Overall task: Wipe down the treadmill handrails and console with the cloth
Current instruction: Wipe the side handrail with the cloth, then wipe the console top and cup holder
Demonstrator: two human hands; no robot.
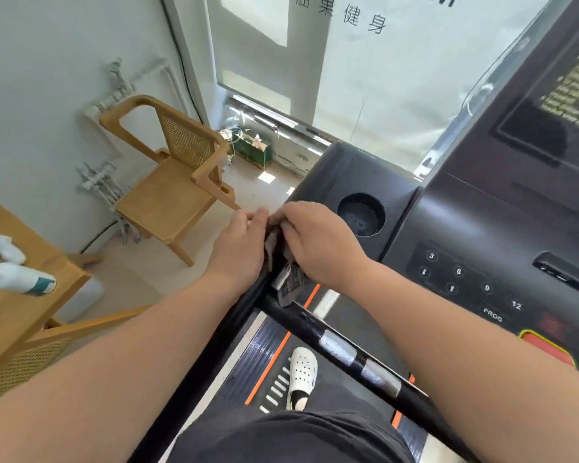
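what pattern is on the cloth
The cloth is grey with a dark checked pattern, best seen in the head view.

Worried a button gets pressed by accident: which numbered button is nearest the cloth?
The button marked 3, upper left of the keypad; 6, 9 and 12 lie farther right, away from the cloth.

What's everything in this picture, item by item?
cloth: one, grey checked, at the console's left corner
console: one, black, right
cup holder: one, black, console's left side
handrail: one, black with silver pads, across the front
chair: one, wooden, by the wall
table: one, wooden, far left
spray bottle: one, white and teal, on the table
shoe: one, white, below the handrail
left hand: against the cloth, fingers curled
right hand: gripping the cloth
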